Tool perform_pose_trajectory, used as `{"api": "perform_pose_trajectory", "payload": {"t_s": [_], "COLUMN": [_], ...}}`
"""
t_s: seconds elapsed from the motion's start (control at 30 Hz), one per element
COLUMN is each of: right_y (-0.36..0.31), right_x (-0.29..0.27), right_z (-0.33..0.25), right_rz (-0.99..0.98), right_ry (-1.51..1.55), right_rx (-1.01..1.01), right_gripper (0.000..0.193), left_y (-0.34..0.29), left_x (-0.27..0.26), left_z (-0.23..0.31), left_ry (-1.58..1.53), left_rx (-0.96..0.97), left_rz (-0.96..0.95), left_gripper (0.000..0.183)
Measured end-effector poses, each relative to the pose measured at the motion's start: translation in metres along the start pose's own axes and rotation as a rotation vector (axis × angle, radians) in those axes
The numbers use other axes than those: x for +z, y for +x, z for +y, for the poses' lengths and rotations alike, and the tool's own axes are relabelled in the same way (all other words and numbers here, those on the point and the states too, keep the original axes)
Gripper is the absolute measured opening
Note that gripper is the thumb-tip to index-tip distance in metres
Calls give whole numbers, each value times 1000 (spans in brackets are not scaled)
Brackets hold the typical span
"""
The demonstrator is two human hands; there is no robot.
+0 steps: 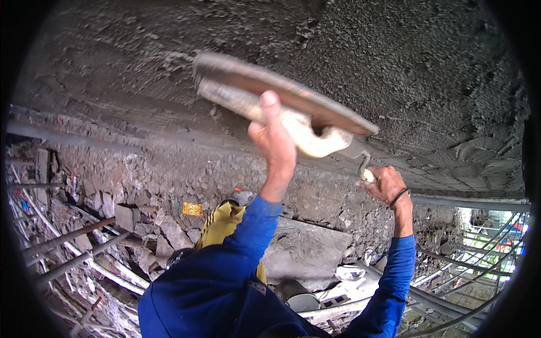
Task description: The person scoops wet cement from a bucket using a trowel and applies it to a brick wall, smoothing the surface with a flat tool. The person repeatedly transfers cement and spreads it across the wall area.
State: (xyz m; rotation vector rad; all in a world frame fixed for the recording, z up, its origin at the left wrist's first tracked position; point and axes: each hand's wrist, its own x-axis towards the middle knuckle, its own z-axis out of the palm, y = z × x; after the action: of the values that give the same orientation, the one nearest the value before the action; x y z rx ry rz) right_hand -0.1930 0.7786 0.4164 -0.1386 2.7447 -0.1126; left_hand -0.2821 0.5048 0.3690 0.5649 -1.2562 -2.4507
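My left hand [274,141] is closed round the pale handle of a plastering float [304,102], its thumb pointing up toward the board. The float is long, flat and tilted, its right end lower, and its left end is smeared by motion. It lies close against a rough grey plastered wall [428,73]; whether it touches cannot be told. My right hand [389,185], with a dark band at the wrist, grips the light handle of a trowel [364,163] with a bent metal neck. The trowel's blade sits by the float's right end, partly hidden.
Broken stone and rubble [163,236] cover the ground below. A yellow packet [192,209] lies there. Metal poles [79,236] cross at the left, and more bars [468,265] stand at the right. Beneath my arms are a grey slab [307,248] and a bucket [298,296].
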Motion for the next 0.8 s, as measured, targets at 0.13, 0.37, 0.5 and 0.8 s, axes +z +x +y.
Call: {"api": "perform_pose_trajectory", "payload": {"t_s": [0.13, 0.37, 0.5, 0.8], "right_y": [-29, -60, -138, -236], "right_x": [-18, 13, 102, 188], "right_z": [-9, -16, 27, -86], "right_rz": [123, 375, 571, 496], "right_ry": [-61, -265, -151, 151], "right_rx": [62, 99, 289, 430], "right_gripper": [40, 44, 45, 48], "left_y": [-35, -97, -107, -101], "left_x": [34, 68, -10, -270], "left_z": [66, 129, 84, -95], "left_ry": [-55, -476, -512, -142], "left_rx": [160, 286, -177, -953], "left_rz": [-314, -727, -837, -356], "left_gripper": [55, 15, 25, 41]}}
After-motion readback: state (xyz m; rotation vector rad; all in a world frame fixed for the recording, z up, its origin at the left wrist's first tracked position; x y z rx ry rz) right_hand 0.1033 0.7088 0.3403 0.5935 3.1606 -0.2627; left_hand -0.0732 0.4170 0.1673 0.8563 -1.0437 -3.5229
